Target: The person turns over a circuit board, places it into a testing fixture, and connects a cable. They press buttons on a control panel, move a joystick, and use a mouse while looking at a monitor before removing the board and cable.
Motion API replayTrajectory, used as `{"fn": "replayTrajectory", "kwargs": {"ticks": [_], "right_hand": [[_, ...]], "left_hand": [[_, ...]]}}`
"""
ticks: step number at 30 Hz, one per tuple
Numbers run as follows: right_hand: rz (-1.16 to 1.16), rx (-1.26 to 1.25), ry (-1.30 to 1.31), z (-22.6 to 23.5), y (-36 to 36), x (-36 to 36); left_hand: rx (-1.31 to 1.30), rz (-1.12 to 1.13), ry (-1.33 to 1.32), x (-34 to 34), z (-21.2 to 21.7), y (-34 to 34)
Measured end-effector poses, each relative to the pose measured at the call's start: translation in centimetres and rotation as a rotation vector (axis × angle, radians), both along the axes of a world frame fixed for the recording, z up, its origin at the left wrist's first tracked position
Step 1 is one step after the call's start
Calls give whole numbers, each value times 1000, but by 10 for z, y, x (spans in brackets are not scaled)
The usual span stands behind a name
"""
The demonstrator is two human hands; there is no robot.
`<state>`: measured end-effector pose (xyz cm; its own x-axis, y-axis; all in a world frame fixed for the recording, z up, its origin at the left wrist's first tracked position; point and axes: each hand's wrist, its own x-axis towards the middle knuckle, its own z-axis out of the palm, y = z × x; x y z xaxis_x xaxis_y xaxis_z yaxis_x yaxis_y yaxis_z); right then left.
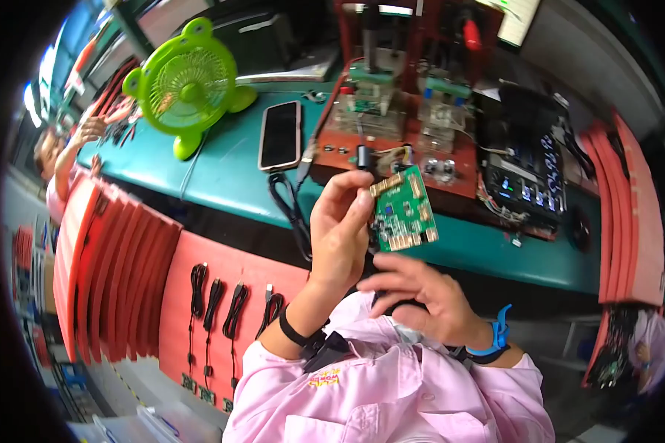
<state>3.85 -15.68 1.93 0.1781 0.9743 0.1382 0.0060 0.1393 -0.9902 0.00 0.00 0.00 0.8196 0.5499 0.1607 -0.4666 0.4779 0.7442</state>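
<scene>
A green circuit board point(408, 210) with pale connectors along its edges is tilted in front of me. My left hand point(338, 235) pinches its left edge between thumb and fingers. Just below the board, my right hand point(428, 301) has its fingers spread and holds nothing; it is slightly blurred. A black cable point(294, 215) hangs over the bench edge, left of my left hand. Beyond the board stands a red test fixture point(332, 164) carrying clear blocks and a small board.
On the green bench point(233, 188) are a green fan point(191, 92), a phone point(281, 134) and a black panel with lit switches point(524, 159). A red foam sheet point(174, 317) with bundled cables point(236, 310) lies at lower left, beside stacked red trays point(114, 273). Another person point(59, 170) is at far left.
</scene>
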Motion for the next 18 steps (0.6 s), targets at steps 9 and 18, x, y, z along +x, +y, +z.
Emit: {"fn": "replayTrajectory", "kwargs": {"ticks": [9, 18], "right_hand": [[-296, -107, 443, -24, -29, 18], [-444, -174, 526, -46, -24, 26]], "left_hand": [[819, 215, -99, -6, -23, -24], [1719, -57, -173, -17, -25, -33]]}}
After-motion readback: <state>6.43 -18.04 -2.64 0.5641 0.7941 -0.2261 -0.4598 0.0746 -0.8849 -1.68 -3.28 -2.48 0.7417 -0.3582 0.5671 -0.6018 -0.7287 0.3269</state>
